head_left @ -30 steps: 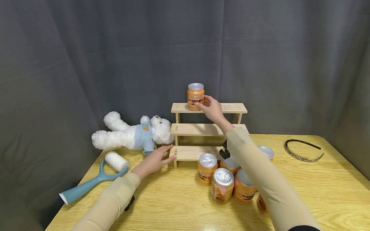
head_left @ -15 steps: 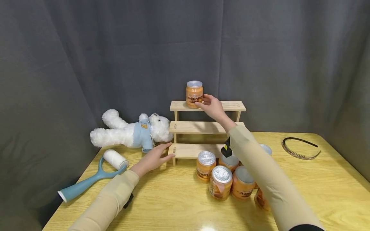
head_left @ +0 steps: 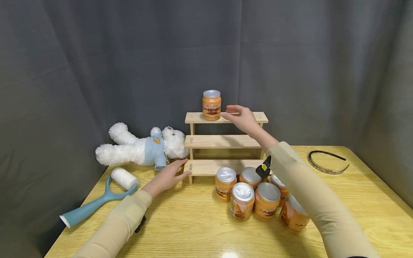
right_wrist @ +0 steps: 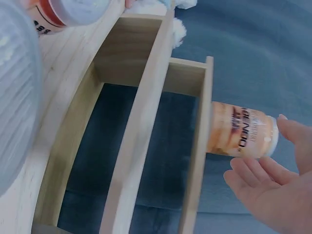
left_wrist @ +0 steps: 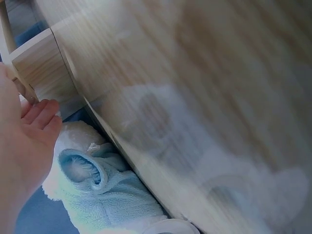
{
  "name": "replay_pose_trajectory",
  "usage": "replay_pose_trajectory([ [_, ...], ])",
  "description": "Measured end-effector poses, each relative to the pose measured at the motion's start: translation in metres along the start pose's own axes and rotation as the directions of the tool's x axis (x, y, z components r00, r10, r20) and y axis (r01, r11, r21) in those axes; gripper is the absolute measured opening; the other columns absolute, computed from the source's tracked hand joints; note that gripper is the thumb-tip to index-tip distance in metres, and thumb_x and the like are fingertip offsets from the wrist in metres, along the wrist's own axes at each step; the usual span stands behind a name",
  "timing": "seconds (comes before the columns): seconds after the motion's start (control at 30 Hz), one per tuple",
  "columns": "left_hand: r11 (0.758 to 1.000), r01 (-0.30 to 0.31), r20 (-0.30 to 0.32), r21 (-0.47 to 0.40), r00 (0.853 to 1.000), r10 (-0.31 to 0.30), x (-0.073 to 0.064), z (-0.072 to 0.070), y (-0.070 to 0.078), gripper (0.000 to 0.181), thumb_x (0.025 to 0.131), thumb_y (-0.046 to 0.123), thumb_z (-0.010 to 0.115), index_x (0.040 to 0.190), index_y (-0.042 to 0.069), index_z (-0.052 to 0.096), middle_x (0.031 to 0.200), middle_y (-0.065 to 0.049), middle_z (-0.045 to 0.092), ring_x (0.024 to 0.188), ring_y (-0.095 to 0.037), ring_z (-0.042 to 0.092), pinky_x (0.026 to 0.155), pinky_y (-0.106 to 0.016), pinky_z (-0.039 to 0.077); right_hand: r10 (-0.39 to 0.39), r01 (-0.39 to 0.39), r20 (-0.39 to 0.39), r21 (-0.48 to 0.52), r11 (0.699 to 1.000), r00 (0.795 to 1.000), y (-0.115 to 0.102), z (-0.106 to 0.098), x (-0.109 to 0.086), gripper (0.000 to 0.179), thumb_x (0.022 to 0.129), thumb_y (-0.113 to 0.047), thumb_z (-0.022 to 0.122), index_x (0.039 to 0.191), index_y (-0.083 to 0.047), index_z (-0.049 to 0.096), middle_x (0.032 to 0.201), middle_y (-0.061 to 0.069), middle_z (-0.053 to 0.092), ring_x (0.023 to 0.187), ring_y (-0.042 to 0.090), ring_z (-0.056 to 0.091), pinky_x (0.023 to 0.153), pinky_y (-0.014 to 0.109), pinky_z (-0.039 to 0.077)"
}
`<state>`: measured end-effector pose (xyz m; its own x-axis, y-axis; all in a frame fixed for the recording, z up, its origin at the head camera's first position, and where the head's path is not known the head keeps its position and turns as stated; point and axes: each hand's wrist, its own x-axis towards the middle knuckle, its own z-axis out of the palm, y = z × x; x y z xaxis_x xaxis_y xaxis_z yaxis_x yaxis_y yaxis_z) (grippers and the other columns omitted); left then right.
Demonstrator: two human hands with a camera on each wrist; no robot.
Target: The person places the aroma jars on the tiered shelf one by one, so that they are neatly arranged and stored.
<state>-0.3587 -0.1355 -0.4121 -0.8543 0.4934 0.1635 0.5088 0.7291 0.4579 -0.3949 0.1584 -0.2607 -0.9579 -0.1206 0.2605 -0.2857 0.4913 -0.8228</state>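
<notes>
An orange can with a silver lid (head_left: 212, 106) stands upright on the top tier of a three-step wooden shelf (head_left: 226, 142), toward its left end. Just right of it, my right hand (head_left: 243, 119) holds nothing, thumb and fingers spread apart. In the right wrist view the fingers of that hand (right_wrist: 273, 190) lie beside the can (right_wrist: 241, 129), near its lid end. My left hand (head_left: 166, 178) reaches to the left end of the lowest tier, fingertips right at its edge. In the left wrist view the left hand's fingers (left_wrist: 44, 114) are extended by the shelf.
Several orange cans (head_left: 242, 201) cluster before the shelf's right half, partly behind the right sleeve. A white plush toy (head_left: 138, 148) in blue clothing lies left of the shelf. Nearby is a blue-handled lint roller (head_left: 103, 197). A headband (head_left: 326, 163) lies far right.
My right hand has let go of the can on the top tier and drawn off to the right. The left hand stays at the lowest tier. The view has shifted slightly.
</notes>
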Motion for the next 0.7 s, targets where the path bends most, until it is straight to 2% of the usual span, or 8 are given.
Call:
replay_pose_trajectory([
  [0.4, 1.000, 0.011, 0.005, -0.010, 1.000, -0.011, 0.003, 0.001, -0.004, 0.068, 0.095, 0.047, 0.050, 0.146, 0.005, 0.032, 0.146, -0.016, 0.039, 0.130, -0.033, 0.042, 0.107, -0.049, 0.038, -0.020, 0.022, 0.051, -0.056, 0.998, 0.999, 0.001, -0.034, -0.036, 0.051, 0.091, -0.039, 0.061, 0.133, -0.011, 0.052, 0.136, 0.008, 0.053, 0.125, 0.025, 0.050, 0.103, 0.045, 0.043],
  [0.6, 1.000, 0.022, 0.004, -0.017, 1.000, -0.022, 0.004, 0.001, -0.006, 0.069, 0.095, 0.048, 0.049, 0.147, 0.006, 0.032, 0.147, -0.015, 0.039, 0.131, -0.033, 0.042, 0.107, -0.049, 0.037, -0.011, 0.017, 0.077, -0.079, 0.997, 0.997, 0.009, -0.052, -0.055, 0.054, 0.090, -0.044, 0.060, 0.134, -0.014, 0.052, 0.135, 0.008, 0.053, 0.123, 0.025, 0.051, 0.099, 0.048, 0.046],
  [0.7, 1.000, 0.019, 0.002, -0.017, 1.000, -0.019, 0.005, 0.001, -0.007, 0.069, 0.095, 0.047, 0.049, 0.146, 0.005, 0.032, 0.146, -0.016, 0.039, 0.131, -0.034, 0.042, 0.107, -0.049, 0.037, -0.026, 0.034, 0.097, -0.090, 0.995, 0.995, 0.016, -0.062, -0.063, 0.057, 0.090, -0.044, 0.060, 0.135, -0.011, 0.050, 0.134, 0.011, 0.054, 0.121, 0.026, 0.053, 0.100, 0.047, 0.045],
])
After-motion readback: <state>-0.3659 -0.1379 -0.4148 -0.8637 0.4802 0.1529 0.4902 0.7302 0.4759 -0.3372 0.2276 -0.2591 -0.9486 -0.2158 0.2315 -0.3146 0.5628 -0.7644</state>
